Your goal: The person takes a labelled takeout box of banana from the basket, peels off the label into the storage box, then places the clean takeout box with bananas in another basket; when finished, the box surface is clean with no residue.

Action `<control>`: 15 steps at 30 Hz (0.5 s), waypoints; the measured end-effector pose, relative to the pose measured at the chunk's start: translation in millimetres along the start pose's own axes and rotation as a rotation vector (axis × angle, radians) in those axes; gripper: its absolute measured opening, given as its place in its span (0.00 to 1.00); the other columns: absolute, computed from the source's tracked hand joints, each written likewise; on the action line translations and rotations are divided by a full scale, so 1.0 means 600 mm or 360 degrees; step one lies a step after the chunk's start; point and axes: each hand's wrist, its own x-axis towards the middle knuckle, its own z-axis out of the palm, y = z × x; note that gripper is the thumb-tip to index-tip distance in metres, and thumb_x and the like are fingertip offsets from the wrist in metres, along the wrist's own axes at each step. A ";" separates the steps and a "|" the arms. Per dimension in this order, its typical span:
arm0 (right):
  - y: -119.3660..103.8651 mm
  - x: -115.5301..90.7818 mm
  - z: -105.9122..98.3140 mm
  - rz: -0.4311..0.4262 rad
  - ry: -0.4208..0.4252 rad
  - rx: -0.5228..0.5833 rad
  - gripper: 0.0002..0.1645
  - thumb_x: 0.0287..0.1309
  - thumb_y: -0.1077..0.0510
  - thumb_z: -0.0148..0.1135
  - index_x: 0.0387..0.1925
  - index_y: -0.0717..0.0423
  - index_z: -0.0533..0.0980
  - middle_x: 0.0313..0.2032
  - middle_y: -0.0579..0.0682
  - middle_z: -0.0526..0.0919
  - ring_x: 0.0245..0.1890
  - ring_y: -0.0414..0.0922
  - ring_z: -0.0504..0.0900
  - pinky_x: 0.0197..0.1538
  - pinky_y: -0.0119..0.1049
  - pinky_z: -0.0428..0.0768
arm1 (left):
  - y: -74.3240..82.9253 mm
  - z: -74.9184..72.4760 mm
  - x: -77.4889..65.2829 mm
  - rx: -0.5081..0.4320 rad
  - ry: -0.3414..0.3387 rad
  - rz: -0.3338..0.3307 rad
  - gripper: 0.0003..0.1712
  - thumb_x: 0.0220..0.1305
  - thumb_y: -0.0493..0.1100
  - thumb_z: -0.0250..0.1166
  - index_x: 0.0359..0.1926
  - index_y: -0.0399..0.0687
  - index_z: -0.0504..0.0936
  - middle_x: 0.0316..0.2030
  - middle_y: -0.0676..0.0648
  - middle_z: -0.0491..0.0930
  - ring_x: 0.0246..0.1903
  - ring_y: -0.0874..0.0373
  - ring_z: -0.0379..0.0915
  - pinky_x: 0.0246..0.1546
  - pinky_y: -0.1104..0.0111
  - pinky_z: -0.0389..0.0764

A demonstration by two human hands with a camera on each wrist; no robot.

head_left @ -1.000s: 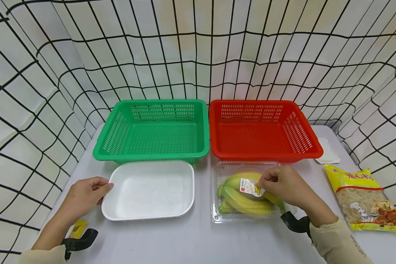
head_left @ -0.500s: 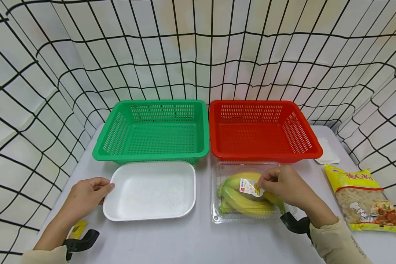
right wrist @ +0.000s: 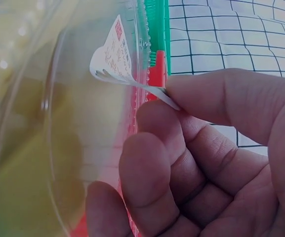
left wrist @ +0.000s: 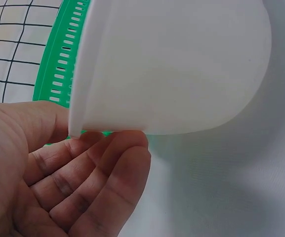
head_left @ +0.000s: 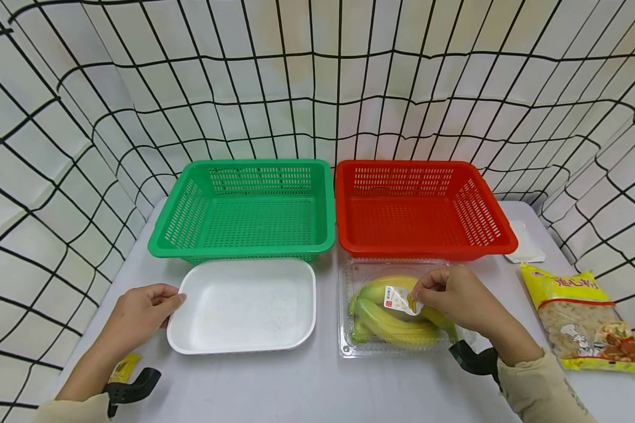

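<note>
My left hand [head_left: 140, 311] grips the left rim of a white tray [head_left: 243, 305], its thumb on the edge and its fingertips against the outer side in the left wrist view. To the right lies a clear plastic box [head_left: 347, 329] with yellow-green bananas [head_left: 386, 323] inside. Over its lid, my right hand [head_left: 457, 296] pinches the end of a white label [head_left: 397, 298] between thumb and forefinger. The right wrist view shows this label [right wrist: 113, 61] curled and lifted at the pinched end, while its far end lies against the lid.
Behind the tray stands a green basket [head_left: 261, 223], and behind the box a red basket [head_left: 413, 220]. A yellow food bag [head_left: 582, 320] lies at the far right, near a white folded sheet [head_left: 526, 244]. A small yellow packet [head_left: 124, 369] shows by the left wrist. Black-grid cloth [head_left: 338, 76] surrounds the table.
The white tray and my left hand have shifted slightly to the right. My right fingertips, with the label's end, have moved a tiny bit to the left; the box has stayed put.
</note>
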 end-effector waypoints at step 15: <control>-0.008 -0.001 -0.001 -0.0025 -0.0040 0.0067 0.05 0.66 0.58 0.70 0.37 0.56 0.88 0.29 0.49 0.85 0.31 0.45 0.75 0.29 0.31 0.74 | 0.003 0.000 0.000 -0.0015 -0.0011 0.0023 0.21 0.76 0.48 0.62 0.52 0.31 0.83 0.36 0.43 0.88 0.30 0.56 0.79 0.27 0.68 0.79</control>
